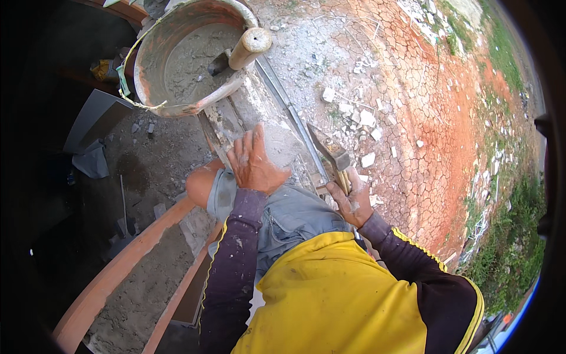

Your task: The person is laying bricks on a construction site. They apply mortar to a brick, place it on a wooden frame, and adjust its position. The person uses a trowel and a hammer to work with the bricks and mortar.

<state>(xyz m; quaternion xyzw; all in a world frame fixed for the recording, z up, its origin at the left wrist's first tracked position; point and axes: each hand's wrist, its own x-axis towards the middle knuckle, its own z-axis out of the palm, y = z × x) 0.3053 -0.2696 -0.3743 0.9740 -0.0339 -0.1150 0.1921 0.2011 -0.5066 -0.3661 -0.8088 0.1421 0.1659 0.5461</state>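
My right hand (354,200) grips the short wooden handle of a mason's hammer (337,158); its steel head has a long tapered blade pointing up and left. My left hand (257,162) rests palm down on the dusty top of a wall (259,106), fingers stretched out and nothing in them. Beyond it stands a round bucket (194,109) of wet grey mortar (200,62). A trowel with a thick wooden handle (250,47) leans over the bucket's near right rim, its blade partly hidden. Along the wall's right edge runs a straight metal bar (295,118).
I sit astride the wall. At the lower left, orange-brown boards (118,271) flank a strip of rough grey mortar (147,283). A pale panel (94,121) leans in the dark area. Far below on the right is cracked reddish ground with white rubble (367,118).
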